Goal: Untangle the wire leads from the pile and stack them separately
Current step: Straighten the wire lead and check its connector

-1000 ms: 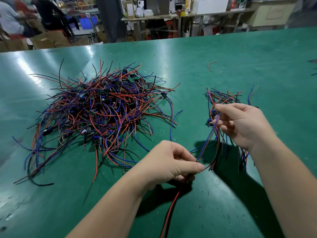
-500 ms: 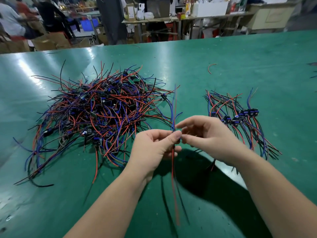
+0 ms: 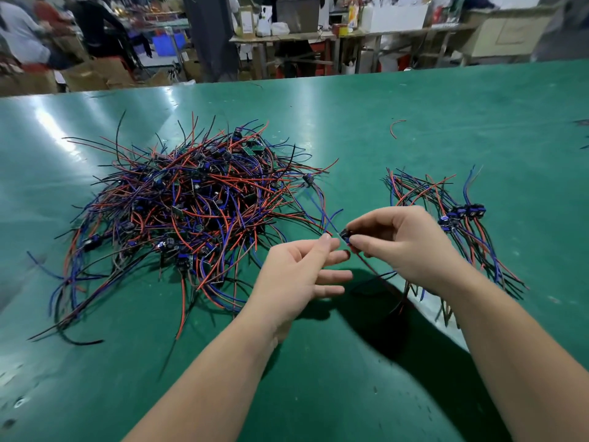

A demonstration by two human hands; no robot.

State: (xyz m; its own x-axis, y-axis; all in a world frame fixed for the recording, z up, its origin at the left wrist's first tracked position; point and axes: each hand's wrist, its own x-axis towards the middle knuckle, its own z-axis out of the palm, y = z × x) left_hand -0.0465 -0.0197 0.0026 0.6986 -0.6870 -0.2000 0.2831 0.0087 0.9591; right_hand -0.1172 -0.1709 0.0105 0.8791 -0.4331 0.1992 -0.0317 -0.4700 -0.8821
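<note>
**A:** From the head view, where do we have the wire lead (image 3: 345, 235) just now?

**B:** Between our two hands, lifted off the bench (image 3: 414, 100). Our right hand (image 3: 402, 242) has thumb and forefinger closed on its small dark module end, and our left hand (image 3: 301, 271) pinches the thin wires just beside it, with the other left fingers (image 3: 334, 275) spread loose and holding nothing.

**A:** And which way does the lead run?

**B:** Its blue and red tails go up and away toward the far edge and the pile (image 3: 188, 212), and darker tails drop from under the right hand toward the near edge. So the long axis lies roughly far to near, much as the leads in the sorted stack (image 3: 459, 224) lie.

**A:** Where is that stack from our fingers?

**B:** Toward the right edge, just beyond the right hand; the pile sits toward the left edge, beyond the left hand. We judge the right hand is the nearer one to carry the lead over, module end lined up with the row of modules already there.

**A:** Are the far tails free of the pile?

**B:** We cannot tell; they pass close to its outer strands, so we would watch for a snag as we pull rightward

**A:** One stray red offcut (image 3: 396, 126) lies apart, toward the far edge
</note>
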